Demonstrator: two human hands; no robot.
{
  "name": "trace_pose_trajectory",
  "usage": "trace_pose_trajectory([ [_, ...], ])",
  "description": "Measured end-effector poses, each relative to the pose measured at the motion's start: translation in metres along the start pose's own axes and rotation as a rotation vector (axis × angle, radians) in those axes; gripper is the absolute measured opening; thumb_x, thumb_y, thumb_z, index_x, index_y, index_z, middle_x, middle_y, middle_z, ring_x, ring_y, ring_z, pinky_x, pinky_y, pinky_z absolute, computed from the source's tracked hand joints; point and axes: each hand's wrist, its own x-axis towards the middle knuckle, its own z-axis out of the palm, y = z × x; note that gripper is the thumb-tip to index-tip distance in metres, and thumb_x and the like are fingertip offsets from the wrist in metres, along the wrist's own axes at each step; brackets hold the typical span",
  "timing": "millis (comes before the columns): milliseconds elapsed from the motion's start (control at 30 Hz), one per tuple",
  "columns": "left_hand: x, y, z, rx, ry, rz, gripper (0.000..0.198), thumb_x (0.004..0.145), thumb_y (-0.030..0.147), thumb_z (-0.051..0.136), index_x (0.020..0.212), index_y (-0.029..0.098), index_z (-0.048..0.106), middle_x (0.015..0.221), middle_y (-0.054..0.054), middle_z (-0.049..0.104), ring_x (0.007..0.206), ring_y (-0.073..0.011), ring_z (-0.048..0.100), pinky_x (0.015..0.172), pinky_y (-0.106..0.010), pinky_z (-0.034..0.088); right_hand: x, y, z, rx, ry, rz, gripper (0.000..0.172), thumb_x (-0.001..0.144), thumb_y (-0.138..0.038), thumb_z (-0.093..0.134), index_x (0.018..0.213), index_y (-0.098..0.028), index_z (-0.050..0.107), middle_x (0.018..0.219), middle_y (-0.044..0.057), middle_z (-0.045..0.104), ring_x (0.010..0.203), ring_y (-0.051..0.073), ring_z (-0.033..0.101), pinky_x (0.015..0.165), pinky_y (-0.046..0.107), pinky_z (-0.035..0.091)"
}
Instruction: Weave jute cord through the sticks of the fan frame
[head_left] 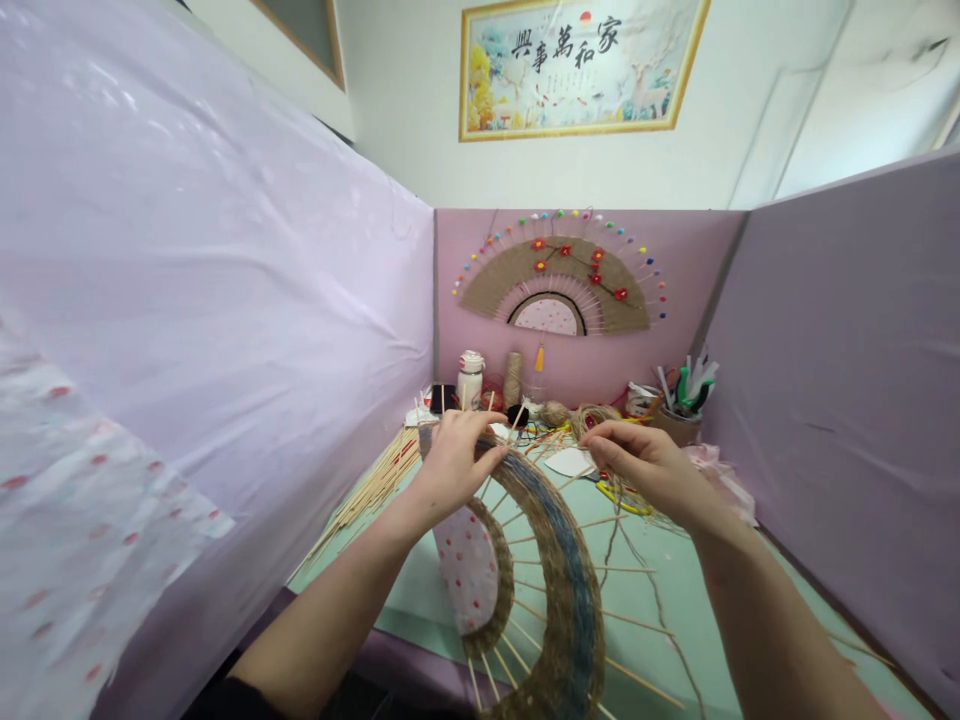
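A half-made woven fan (555, 530) stands tilted over the front of the table, its brown and blue band woven across thin wooden sticks. A half-round centre (469, 568) with red dots sits inside the band. My left hand (457, 455) grips the band's far upper end, thumb on the near side, other fingers partly hidden behind it. To the right of the fan, my right hand (649, 465) is closed in a pinch on brown twine. A loose length of twine (660, 610) hangs below it across the table.
Loose sticks (367, 490) lie at left. Along the back are a white bottle (470, 380), a twine spool (513, 380), a coil of twine (596, 418) and a tool holder (677, 425). A finished fan (555, 265) hangs on the back panel. Purple side panels (847, 370) flank the table.
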Motion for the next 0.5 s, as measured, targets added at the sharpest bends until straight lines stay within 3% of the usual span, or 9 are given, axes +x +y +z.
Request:
trace_pose_trajectory([
  [233,-0.003,-0.004,-0.002,-0.068,-0.01,-0.039,0.047,0.08,0.023,0.064,0.126,0.019,0.052,0.109,-0.007,0.062,0.105,-0.0251,0.049,0.092,-0.043,0.038,-0.007,0.014,0.012,0.141,-0.003,0.103,0.041,0.081,-0.056,0.057,0.085,-0.017,0.067,0.064,0.001,0.052,0.059,0.011,0.044,0.052,0.023,0.033],
  [500,-0.003,-0.013,-0.002,-0.057,0.01,-0.014,0.041,0.079,0.021,0.064,0.119,0.025,0.058,0.106,-0.005,0.065,0.107,-0.0252,0.052,0.094,-0.043,0.038,-0.018,0.024,0.027,0.217,-0.052,0.15,0.035,0.081,-0.052,0.059,0.083,-0.018,0.065,0.062,0.0,0.047,0.058,0.012,0.04,0.053,0.026,0.03],
])
